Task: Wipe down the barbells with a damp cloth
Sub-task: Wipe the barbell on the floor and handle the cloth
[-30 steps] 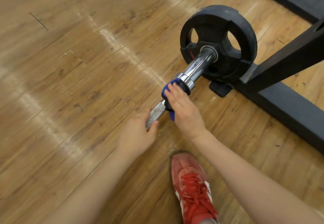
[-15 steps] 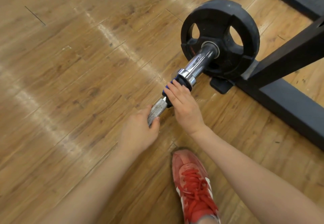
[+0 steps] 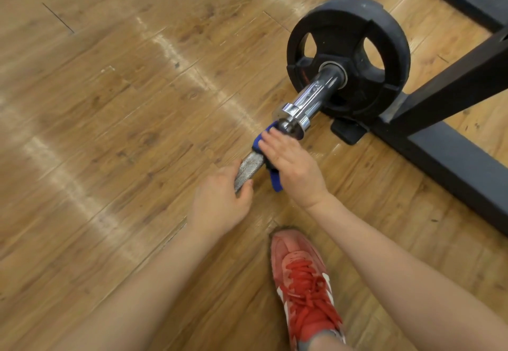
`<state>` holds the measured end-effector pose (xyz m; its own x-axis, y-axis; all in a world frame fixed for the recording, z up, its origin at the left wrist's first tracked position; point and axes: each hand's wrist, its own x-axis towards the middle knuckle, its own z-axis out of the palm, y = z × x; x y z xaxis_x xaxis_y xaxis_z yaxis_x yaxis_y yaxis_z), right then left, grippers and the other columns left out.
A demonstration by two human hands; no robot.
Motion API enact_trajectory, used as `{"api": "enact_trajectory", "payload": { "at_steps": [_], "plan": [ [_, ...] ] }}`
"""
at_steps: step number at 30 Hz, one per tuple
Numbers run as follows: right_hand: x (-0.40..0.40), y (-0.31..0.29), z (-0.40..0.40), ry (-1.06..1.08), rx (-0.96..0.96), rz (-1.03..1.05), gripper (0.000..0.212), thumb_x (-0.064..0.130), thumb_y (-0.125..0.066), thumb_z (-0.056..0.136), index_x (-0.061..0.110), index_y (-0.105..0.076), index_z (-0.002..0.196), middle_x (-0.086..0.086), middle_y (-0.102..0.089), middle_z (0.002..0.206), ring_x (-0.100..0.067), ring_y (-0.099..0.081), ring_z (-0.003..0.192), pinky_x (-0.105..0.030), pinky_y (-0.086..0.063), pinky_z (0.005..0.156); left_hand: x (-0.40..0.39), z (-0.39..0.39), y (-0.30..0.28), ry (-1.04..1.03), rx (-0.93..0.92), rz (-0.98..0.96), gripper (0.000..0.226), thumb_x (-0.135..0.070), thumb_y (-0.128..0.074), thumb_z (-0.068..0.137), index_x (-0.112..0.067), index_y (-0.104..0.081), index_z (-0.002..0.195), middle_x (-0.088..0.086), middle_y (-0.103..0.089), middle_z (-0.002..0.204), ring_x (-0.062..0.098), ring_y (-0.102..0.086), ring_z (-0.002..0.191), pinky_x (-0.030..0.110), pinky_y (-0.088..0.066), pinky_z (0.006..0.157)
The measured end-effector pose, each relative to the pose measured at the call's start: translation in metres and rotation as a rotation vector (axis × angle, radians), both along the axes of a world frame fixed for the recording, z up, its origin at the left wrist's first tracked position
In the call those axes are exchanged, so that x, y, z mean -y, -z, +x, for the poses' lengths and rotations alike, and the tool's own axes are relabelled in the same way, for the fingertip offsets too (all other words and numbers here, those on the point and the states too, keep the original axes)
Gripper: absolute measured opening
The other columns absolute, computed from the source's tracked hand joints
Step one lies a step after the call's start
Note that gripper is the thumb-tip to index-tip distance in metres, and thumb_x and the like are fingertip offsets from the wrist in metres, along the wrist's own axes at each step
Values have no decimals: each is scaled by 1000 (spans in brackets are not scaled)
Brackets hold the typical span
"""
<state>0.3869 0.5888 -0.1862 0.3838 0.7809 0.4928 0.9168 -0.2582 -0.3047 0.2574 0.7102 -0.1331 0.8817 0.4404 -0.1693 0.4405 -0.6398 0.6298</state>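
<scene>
Blue cloth [image 3: 275,182] wrapped on barbell [image 3: 248,168], under right hand [image 3: 295,165]

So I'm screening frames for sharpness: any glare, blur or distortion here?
Head view: pale glare streak across the wooden plank floor; bright highlights on the chrome barbell sleeve; floor planks bow with wide-angle distortion; right hand on the blue cloth looks slightly soft.

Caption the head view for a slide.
Right hand wraps blue cloth round knurled steel barbell; left hand grips it.
</scene>
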Motion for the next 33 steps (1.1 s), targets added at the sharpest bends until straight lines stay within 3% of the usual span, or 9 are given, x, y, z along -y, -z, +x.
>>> {"api": "enact_trajectory", "payload": {
  "at_steps": [4, 6, 9, 13, 17, 21, 25, 30, 33],
  "plan": [
    [-7, 1, -2, 141, 7, 30, 32, 2, -36, 100, -8, -58, 120, -24, -59, 124, -32, -46, 122, -33, -27, 113, -1, 1, 0, 3, 0, 3, 46, -34, -50, 90, -15, -54, 132, 11, -66, 111, 33, -60, 100, 36, -43, 77],
    [-7, 6, -21, 61, -12, 33, 33, 3, -33, 101, -8, -59, 119, -24, -59, 123, -32, -46, 122, -38, -30, 110, -1, 0, -1, 9, 5, -9, 49, -39, -45, 85, -16, -57, 127, 10, -67, 107, 32, -61, 96, 36, -45, 75],
    [0, 4, -9, -34, 7, -6, 31, 1, -38, 99, -8, -59, 120, -24, -58, 125, -32, -47, 123, -41, -36, 106, -1, 0, 0, 4, 2, -24, 41, -31, -54, 91, -16, -56, 129, 9, -66, 110, 31, -61, 98, 35, -44, 76],
    [-6, 1, -5, 161, 1, 33, 31, -2, -40, 96, -7, -59, 120, -23, -59, 124, -33, -49, 121, -38, -31, 110, -2, 1, -1, 8, 4, -8, 42, -36, -50, 90, -16, -57, 126, 10, -66, 106, 33, -60, 96, 38, -47, 76],
    [-1, 5, -15, -33, 11, -33, 31, 2, -36, 100, -5, -56, 124, -24, -58, 126, -31, -45, 124, -35, -28, 112, -2, -1, -3, 16, 22, -51, 54, -44, -42, 82, -17, -57, 127, 9, -67, 106, 31, -61, 95, 37, -47, 76],
    [1, 1, -3, 186, -25, 2, 33, -3, -41, 93, -6, -57, 122, -23, -58, 125, -29, -45, 124, -32, -27, 112, -4, 2, -2, -15, 13, -92, 44, -37, -54, 93, -18, -55, 133, 9, -66, 114, 29, -59, 103, 33, -42, 81],
    [4, 3, -28, -51, 0, -35, 32, -1, -40, 97, -3, -54, 126, -24, -56, 127, -31, -44, 125, -36, -31, 110, -4, 1, -1, -38, 26, -139, 41, -35, -55, 93, -17, -57, 130, 8, -67, 112, 28, -60, 102, 33, -42, 79],
    [2, 0, -10, 283, -98, 13, 39, -7, -40, 88, -6, -57, 123, -24, -56, 128, -31, -47, 124, -30, -28, 112, -5, 2, 1, -51, 8, -103, 43, -39, -54, 93, -19, -57, 131, 8, -66, 109, 28, -59, 100, 32, -41, 75],
    [4, 1, -34, 185, -69, -3, 34, -5, -37, 94, -7, -60, 119, -24, -57, 126, -31, -48, 123, -32, -31, 110, -3, 1, 0, -27, 6, -36, 45, -42, -56, 91, -14, -59, 126, 12, -67, 104, 33, -61, 97, 39, -46, 79]
  ]
}}
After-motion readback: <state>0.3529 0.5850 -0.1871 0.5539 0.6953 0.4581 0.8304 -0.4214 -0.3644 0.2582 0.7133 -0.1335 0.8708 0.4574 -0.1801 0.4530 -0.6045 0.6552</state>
